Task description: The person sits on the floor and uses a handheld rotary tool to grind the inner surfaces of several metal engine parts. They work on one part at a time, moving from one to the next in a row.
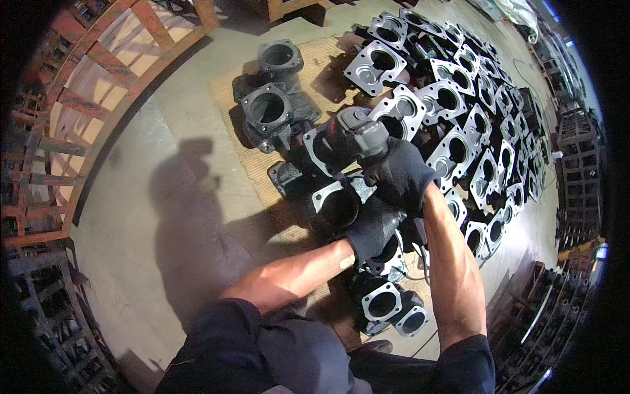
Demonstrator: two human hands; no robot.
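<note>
My right hand (399,176), in a black glove, is wrapped around a dark hand-held power tool (365,133) with a rounded grey end. Its exact kind is hard to make out. The tool is over a metal casting (317,150) with a bright machined face. Close below, my gloved left hand (377,231) rests beside another casting (336,205) with a round bore; its fingers are hidden. Two upright dark castings (267,109) stand at the far left of the group. Two round openings in bright flanges show on a casting (382,304) near my feet.
Many flanged castings (453,148) crowd the floor on the right. Ribbed cardboard (231,98) lies under the nearer ones. A thin cable (425,262) runs by my right forearm. Rusty slatted crates (105,125) stand at the left, metal racks (581,151) at the right.
</note>
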